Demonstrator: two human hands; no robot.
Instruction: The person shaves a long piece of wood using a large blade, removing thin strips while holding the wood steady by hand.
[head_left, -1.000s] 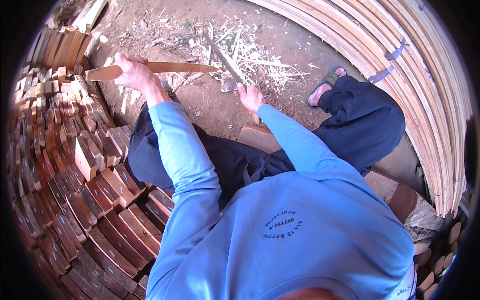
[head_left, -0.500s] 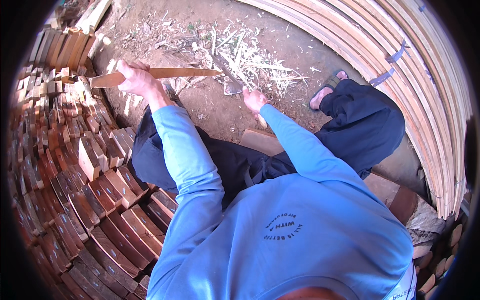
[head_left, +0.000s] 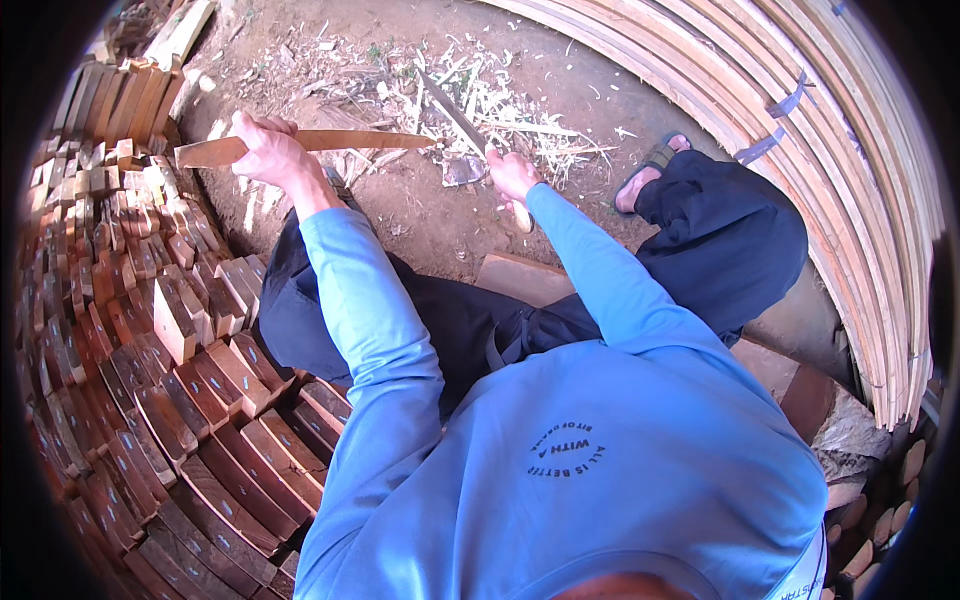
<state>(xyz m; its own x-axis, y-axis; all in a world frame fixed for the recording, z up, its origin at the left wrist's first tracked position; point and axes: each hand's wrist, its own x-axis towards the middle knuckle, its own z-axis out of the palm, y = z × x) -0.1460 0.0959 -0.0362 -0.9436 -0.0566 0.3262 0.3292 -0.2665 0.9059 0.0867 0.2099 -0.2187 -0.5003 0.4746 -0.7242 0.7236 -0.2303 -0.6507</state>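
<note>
My left hand is closed around a long, flat strip of wood that tapers to a point on the right. Its blunt end sticks out past the hand on the left. In my right hand is a large knife, gripped by its handle, whose pale end shows below the fist. The blade slants up and to the left, beyond the strip's pointed tip. Whether blade and wood touch, I cannot tell.
Pale wood shavings litter the dirt floor ahead. Stacked wooden blocks fill the left side. Long curved wooden strips, tied in a bundle, lie on the right. A reddish block sits between my legs.
The knife and my right hand have shifted upward, the blade swinging a little steeper. My left hand and the wood strip have moved only slightly left.
</note>
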